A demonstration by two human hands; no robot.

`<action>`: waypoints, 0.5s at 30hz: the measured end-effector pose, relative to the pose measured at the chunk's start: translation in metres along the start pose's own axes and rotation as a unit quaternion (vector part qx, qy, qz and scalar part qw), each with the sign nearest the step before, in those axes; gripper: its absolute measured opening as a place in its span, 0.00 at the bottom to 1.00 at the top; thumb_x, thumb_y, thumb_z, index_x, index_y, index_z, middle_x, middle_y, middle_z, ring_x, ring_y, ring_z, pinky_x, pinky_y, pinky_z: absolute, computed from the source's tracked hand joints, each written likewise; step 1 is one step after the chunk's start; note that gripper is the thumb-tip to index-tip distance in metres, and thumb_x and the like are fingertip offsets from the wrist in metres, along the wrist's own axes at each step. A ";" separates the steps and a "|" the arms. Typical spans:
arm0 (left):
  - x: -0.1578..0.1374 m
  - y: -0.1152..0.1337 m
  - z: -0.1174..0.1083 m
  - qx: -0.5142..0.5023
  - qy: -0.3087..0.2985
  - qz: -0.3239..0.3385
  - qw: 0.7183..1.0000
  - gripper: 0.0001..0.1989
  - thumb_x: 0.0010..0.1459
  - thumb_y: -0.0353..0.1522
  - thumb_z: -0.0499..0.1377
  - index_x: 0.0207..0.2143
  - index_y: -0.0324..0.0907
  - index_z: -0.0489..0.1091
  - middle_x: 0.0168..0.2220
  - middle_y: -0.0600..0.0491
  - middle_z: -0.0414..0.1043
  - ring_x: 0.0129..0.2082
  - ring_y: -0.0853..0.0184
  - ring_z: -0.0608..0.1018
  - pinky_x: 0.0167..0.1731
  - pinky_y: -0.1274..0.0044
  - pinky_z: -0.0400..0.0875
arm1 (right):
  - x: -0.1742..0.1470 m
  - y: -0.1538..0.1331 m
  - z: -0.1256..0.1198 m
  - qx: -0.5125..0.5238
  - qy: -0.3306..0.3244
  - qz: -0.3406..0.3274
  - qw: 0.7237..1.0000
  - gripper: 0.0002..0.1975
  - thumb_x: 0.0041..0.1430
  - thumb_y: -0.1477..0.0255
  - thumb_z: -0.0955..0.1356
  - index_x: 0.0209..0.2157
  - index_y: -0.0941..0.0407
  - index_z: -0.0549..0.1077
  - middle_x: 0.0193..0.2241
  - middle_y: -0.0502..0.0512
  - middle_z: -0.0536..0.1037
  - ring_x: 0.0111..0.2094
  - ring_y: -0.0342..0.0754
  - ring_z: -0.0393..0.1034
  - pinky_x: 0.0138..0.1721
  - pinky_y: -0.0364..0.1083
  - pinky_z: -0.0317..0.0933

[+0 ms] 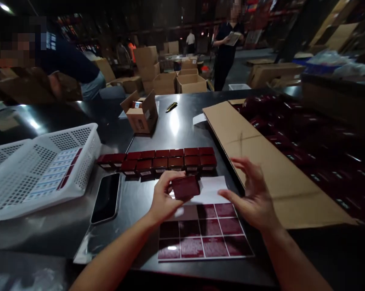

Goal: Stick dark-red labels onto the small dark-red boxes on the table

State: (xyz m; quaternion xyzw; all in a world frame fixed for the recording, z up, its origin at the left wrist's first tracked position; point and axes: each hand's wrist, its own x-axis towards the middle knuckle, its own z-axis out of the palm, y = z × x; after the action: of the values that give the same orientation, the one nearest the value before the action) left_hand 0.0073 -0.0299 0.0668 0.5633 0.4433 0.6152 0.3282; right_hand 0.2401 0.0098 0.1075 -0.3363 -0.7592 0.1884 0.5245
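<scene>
One small red box [185, 186] sits pinched in the left hand [164, 198] while the right hand [252, 194] hovers open beside it, so a loose grip could drop it onto the sticker sheet [205, 236].

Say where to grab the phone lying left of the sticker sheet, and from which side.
The phone lies flat, screen up, on the dark table. Probably best pinched across its two long edges, coming from above. Both edges look free: the white basket is apart on its left, and the left hand holding a red box is off to its right.
</scene>
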 end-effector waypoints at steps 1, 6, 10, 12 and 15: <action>-0.001 0.000 0.001 -0.025 -0.008 -0.021 0.999 0.24 0.42 0.31 0.74 0.44 0.47 0.74 0.46 0.51 0.75 0.49 0.61 0.78 0.47 0.71 0.75 | -0.002 0.004 0.002 0.003 -0.059 0.003 0.998 0.50 0.54 0.64 0.77 0.69 0.40 0.46 0.59 0.58 0.67 0.58 0.56 0.64 0.59 0.61 0.61; -0.007 -0.004 0.005 -0.202 -0.053 -0.172 0.963 0.27 0.37 0.28 0.75 0.43 0.47 0.73 0.58 0.50 0.72 0.59 0.57 0.73 0.54 0.70 0.70 | -0.014 0.008 0.023 0.127 -0.169 0.069 0.975 0.60 0.57 0.64 0.75 0.69 0.41 0.25 0.54 0.59 0.73 0.53 0.55 0.71 0.50 0.55 0.71; -0.006 -0.007 0.006 -0.235 -0.066 -0.201 0.949 0.30 0.36 0.30 0.75 0.44 0.48 0.72 0.58 0.49 0.72 0.62 0.56 0.70 0.58 0.67 0.66 | -0.017 -0.002 0.033 0.166 -0.116 0.078 0.976 0.57 0.58 0.72 0.74 0.69 0.43 0.27 0.49 0.57 0.76 0.50 0.53 0.74 0.52 0.55 0.71; -0.005 -0.008 0.006 -0.241 -0.081 -0.192 0.948 0.30 0.37 0.32 0.76 0.45 0.48 0.71 0.55 0.49 0.75 0.64 0.56 0.68 0.61 0.65 0.63 | -0.016 -0.007 0.036 0.180 -0.104 0.065 0.976 0.57 0.57 0.75 0.74 0.69 0.43 0.27 0.48 0.56 0.76 0.48 0.52 0.75 0.53 0.56 0.70; -0.004 -0.011 0.005 -0.234 -0.097 -0.185 0.949 0.32 0.39 0.35 0.75 0.48 0.48 0.69 0.58 0.47 0.72 0.61 0.56 0.70 0.60 0.65 0.65 | -0.014 -0.010 0.040 0.208 -0.075 0.053 0.974 0.56 0.57 0.77 0.73 0.68 0.41 0.27 0.47 0.54 0.75 0.47 0.50 0.75 0.53 0.56 0.71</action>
State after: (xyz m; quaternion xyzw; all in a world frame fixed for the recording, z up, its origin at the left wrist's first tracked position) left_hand 0.0118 -0.0285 0.0554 0.4357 0.3491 0.5726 0.6003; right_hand 0.2034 -0.0044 0.0894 -0.2447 -0.7215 0.3944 0.5138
